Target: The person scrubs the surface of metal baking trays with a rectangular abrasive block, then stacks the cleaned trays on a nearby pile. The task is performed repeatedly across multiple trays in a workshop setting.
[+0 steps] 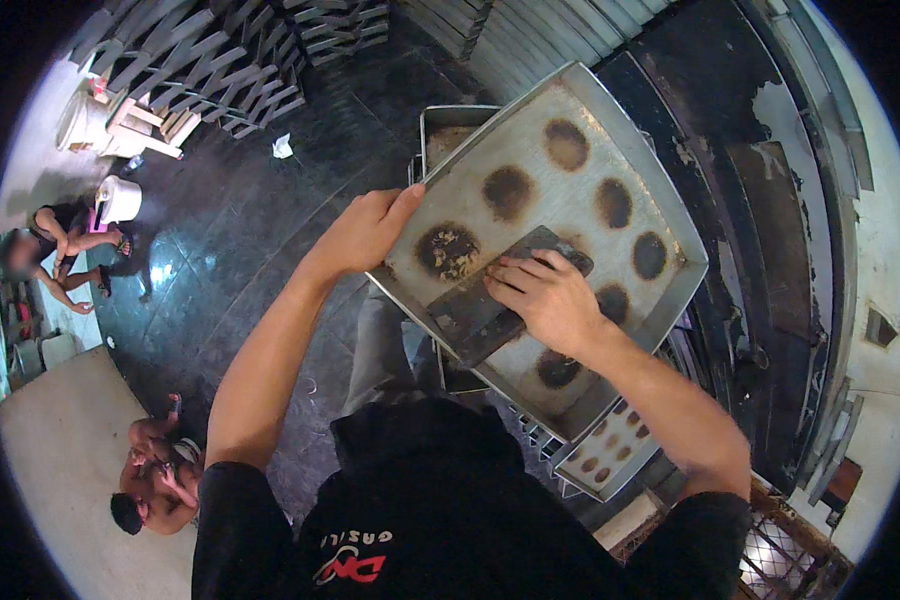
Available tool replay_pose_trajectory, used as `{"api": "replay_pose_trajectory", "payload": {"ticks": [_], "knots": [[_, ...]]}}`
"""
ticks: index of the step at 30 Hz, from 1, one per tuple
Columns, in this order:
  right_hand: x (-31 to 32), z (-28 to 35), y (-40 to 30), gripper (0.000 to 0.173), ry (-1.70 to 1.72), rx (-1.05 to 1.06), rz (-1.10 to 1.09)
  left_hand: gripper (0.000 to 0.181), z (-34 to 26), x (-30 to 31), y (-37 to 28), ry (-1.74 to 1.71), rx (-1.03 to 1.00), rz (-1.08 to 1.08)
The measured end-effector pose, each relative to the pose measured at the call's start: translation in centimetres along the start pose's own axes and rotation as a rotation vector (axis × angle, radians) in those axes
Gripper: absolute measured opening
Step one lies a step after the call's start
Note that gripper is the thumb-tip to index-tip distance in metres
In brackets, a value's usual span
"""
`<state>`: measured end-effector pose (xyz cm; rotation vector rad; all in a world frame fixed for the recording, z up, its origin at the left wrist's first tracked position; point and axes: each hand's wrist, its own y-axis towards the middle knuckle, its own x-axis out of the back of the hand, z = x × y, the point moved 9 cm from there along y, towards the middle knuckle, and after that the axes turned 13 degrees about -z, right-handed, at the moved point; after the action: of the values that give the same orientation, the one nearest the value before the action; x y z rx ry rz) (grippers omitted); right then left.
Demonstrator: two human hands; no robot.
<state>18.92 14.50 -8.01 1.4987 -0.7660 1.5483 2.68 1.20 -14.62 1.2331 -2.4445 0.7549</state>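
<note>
A large metal baking tray (551, 187) with raised rims and several dark, round baked-on marks lies tilted before me. My left hand (367, 229) grips its left edge, thumb over the rim. A dark, flat rectangular scraper or plate (476, 322) rests across the tray's lower left part, under the fingers of my right hand (544, 289). Whether that hand's thumb wraps around it is hidden. Crumbly residue (454, 251) shows on the round mark nearest my left hand.
Another metal tray (457, 112) shows behind the large one; a smaller marked tray (607, 454) is at lower right. Two people sit at the left, near a white bucket (120, 199). Slatted racks (217, 67) stand at upper left, and dark metal shelving (772, 225) at right.
</note>
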Motion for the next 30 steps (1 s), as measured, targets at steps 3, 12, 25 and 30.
{"api": "replay_pose_trajectory", "payload": {"ticks": [3, 12, 25, 30], "knots": [[0.2, -0.1, -4.1, 0.036, 0.045, 0.02, 0.098, 0.063, 0.3, 0.6, -0.4, -0.054, -0.071, -0.049], [-0.2, -0.2, 1.9, 0.032, 0.051, 0.063, -0.092, 0.064, 1.1, 0.0, 0.2, -0.054, 0.037, 0.043], [-0.7, -1.3, 3.7, 0.025, 0.031, 0.002, -0.161, 0.067, 1.1, -0.9, 0.4, -0.127, 0.036, 0.007], [-1.6, -0.8, 5.3, 0.029, 0.025, -0.075, -0.043, 0.067, 0.4, -0.1, -0.2, -0.008, 0.1, 0.049]]}}
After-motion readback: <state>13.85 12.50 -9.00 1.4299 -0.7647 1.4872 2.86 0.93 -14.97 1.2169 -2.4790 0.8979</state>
